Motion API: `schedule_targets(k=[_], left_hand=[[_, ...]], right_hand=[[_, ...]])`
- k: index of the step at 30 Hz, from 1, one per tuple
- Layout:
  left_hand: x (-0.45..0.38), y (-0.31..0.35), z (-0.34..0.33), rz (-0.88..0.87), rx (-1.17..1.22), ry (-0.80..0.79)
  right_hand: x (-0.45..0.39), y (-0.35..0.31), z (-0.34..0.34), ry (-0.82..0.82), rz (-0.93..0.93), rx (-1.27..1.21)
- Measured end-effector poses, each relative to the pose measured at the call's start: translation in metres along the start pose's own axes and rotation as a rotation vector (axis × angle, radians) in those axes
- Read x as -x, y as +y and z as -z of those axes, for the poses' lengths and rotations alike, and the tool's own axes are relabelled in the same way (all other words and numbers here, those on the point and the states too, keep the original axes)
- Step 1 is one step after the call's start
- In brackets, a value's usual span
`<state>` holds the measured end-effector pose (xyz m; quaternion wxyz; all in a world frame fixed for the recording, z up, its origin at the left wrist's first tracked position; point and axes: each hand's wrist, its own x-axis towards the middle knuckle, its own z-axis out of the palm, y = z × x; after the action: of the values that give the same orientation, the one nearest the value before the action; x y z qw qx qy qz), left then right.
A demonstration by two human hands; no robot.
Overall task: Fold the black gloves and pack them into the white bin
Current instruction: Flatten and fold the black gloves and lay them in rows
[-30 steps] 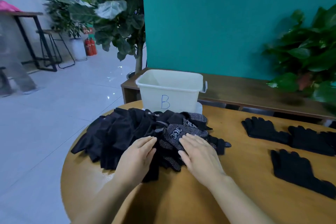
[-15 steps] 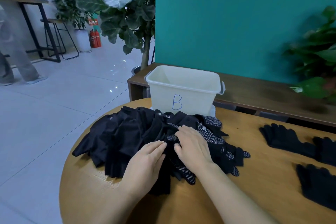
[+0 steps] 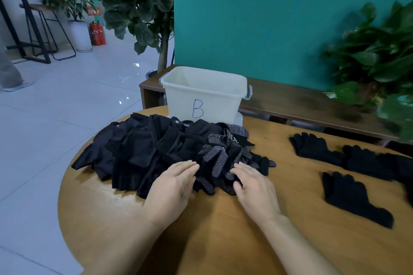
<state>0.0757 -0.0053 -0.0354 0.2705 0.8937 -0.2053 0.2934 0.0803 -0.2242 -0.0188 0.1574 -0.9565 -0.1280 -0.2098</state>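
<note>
A heap of black gloves (image 3: 143, 152) lies on the left half of the round wooden table (image 3: 223, 230); the ones at its right end carry white grip dots (image 3: 220, 156). Behind the heap stands the white bin (image 3: 214, 100), marked with a blue B, nothing visible inside it. My left hand (image 3: 172, 187) rests flat on the heap's near edge, fingers straight. My right hand (image 3: 254, 187) lies on the dotted gloves with its fingers spread and slightly bent. Several loose knit black gloves (image 3: 353, 194) lie spread on the right of the table.
A low wooden bench (image 3: 312, 105) runs along the teal wall behind the table. Leafy plants stand at the back left (image 3: 134, 6) and the right (image 3: 380, 56). White tiled floor (image 3: 55, 107) lies to the left, with stools and red extinguishers farther off.
My right hand slid from the top of the dotted gloves back toward the heap's near right edge. My left hand stayed on the heap. The view shifted slightly.
</note>
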Motion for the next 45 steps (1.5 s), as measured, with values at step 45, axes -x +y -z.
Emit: schedule_targets(k=[45], left_hand=[[-0.12,0.095,0.05,0.315,0.49,-0.051]], right_hand=[[-0.083,-0.016,0.143,0.061,-0.151,-0.55]])
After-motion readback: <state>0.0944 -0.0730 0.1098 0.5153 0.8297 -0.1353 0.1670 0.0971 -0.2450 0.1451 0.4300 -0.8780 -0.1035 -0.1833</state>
